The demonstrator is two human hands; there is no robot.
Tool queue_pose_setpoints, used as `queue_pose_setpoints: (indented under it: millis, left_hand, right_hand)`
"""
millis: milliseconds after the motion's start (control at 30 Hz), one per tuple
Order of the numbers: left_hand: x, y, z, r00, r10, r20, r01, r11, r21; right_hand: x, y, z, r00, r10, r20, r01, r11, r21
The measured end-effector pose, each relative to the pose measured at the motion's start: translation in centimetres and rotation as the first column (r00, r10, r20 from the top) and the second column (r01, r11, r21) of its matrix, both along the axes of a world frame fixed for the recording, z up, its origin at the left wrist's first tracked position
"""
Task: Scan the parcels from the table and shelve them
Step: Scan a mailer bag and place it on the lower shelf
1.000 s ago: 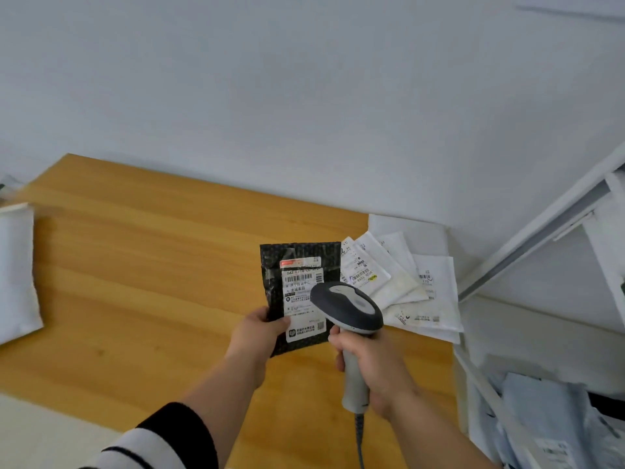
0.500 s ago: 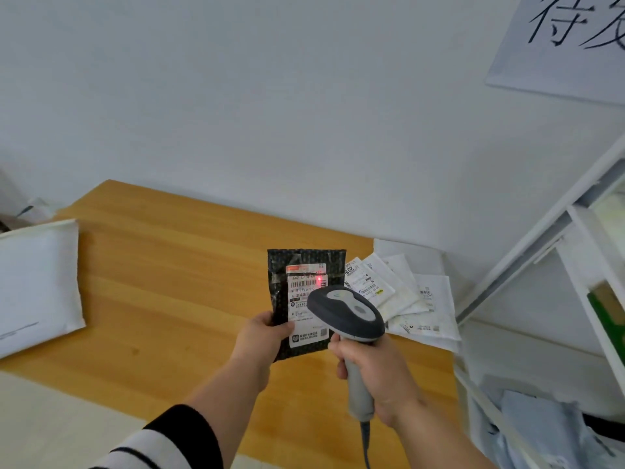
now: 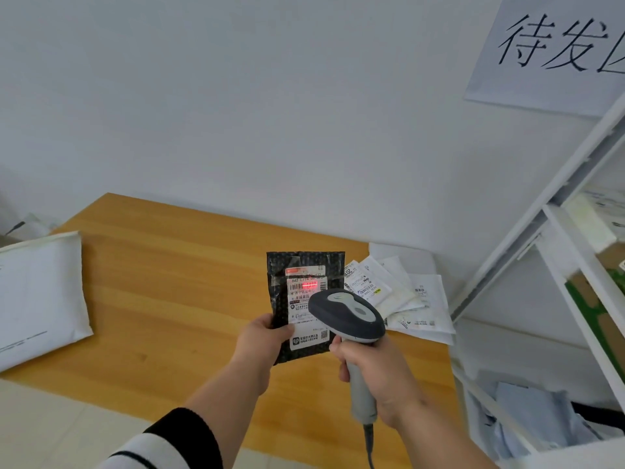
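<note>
My left hand (image 3: pixel 262 343) holds a small black parcel (image 3: pixel 280 292) upright by its lower left corner, above the wooden table (image 3: pixel 169 299). A white shipping label covers the parcel's front, and a red scanner light falls on the barcode near the label's top. My right hand (image 3: pixel 375 370) grips the handle of a grey barcode scanner (image 3: pixel 346 314), whose head points at the label and hides its lower right part. A pile of white parcels (image 3: pixel 402 296) lies on the table's far right corner.
A large white padded mailer (image 3: pixel 37 296) lies at the table's left end. A white metal shelf (image 3: pixel 554 231) stands at the right, with boxes on an upper level and pale blue bags (image 3: pixel 537 418) in its bottom. A paper sign (image 3: pixel 554 49) hangs on the wall.
The view has tilted up, showing the wall sign and more shelf. The red scan light, absent a second ago, now lies across the barcode. Both hands keep their holds.
</note>
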State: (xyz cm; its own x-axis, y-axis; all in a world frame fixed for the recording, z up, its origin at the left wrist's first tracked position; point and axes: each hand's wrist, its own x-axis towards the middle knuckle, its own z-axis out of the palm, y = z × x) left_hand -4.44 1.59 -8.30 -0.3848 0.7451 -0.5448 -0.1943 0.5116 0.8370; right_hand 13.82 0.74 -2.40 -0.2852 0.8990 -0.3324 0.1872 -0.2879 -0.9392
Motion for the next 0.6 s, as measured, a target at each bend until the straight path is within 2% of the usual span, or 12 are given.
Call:
queue_pose_setpoints:
  millis: [333,600]
  left_hand:
    - [-0.5,-1.2,1.1,0.998,-0.056,-0.013,0.056,0.998,0.034]
    - [0.9,-1.8,1.6,0.991,-0.131,-0.035,0.132,0.99,0.044]
  right_hand:
    - [-0.4,-1.9,0.7,0.998,-0.065,0.003,0.065,0.998,-0.021]
    - [1.9,-3.4,0.6,0.983,-0.186,0.004,0.186,0.982,-0.033]
